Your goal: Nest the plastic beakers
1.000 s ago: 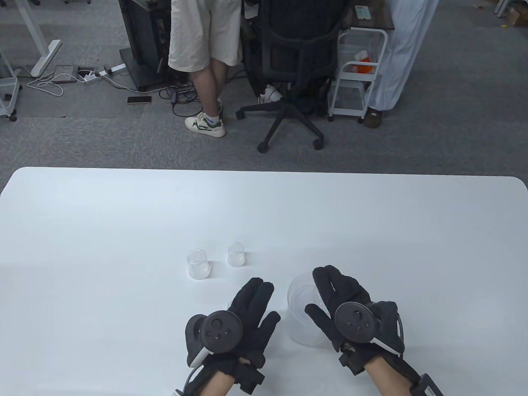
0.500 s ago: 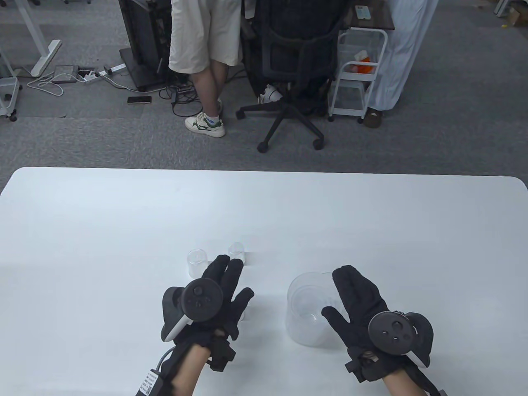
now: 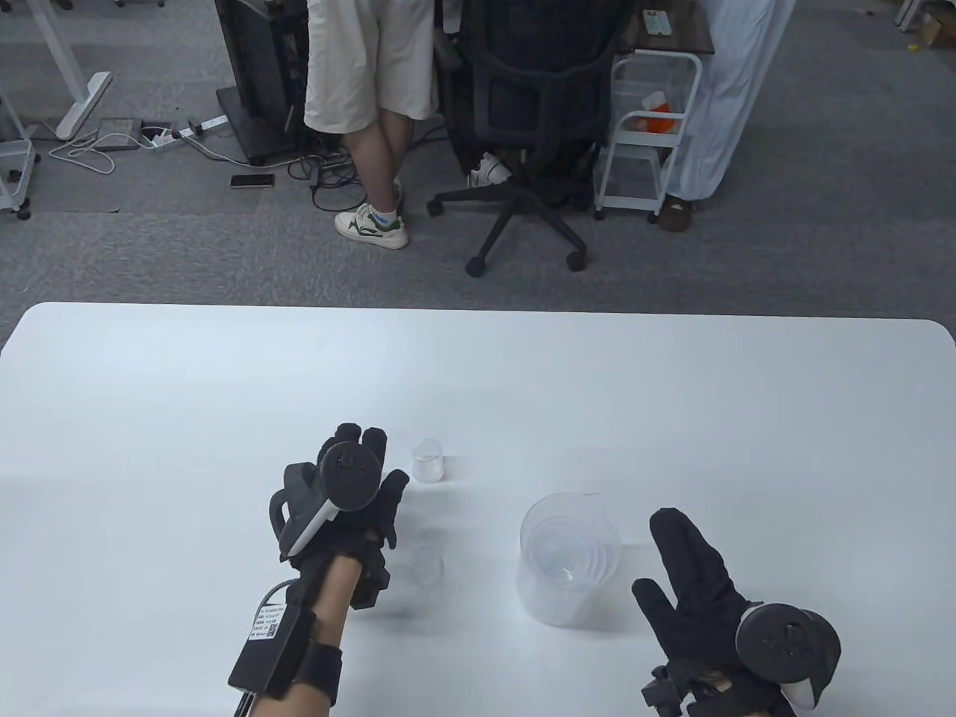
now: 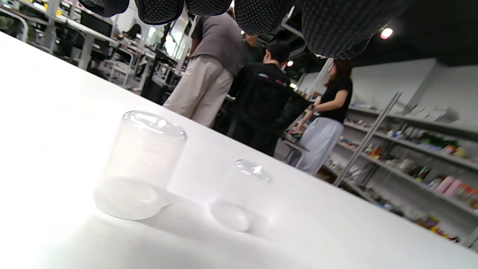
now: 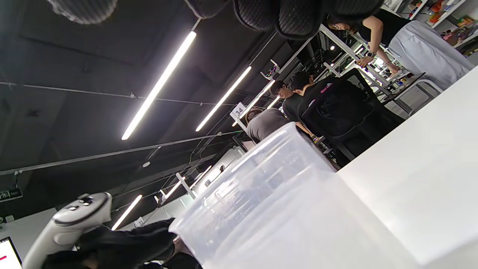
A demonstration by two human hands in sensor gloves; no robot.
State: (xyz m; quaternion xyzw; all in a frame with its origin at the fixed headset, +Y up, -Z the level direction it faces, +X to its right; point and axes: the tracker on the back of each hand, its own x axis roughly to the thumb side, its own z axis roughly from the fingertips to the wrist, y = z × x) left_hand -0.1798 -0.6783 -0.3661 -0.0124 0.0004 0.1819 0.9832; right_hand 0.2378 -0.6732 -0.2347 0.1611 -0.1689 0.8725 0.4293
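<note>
On the near right of the worktop stands your large beaker, upright, mouth to the ceiling, long axis vertical, pour spout on the far rim. Rings inside it in the table view read as smaller beakers already seated, so the nesting looks partly done; how many are in there, you cannot count from here.

Left of the large beaker, three loose ones remain. The small beaker sits farther out and to the left. The left wrist view shows it and a medium beaker side by side, apart, both standing with their axes upright. Which end is up on those two is hard to call through clear plastic. A third, faint beaker sits nearer you, just left of the large one.

Your left hand hovers over the medium beaker, hiding it in the table view. Fingertips hang spread above it, holding nothing.

Your right hand lies just right of the large beaker, fingers extended, wide, holding nothing, not visibly touching the wall.

Judgement: three left to drop in, largest first. If any stands inverted, turn it mouth-up to match the large beaker's axis.
</note>
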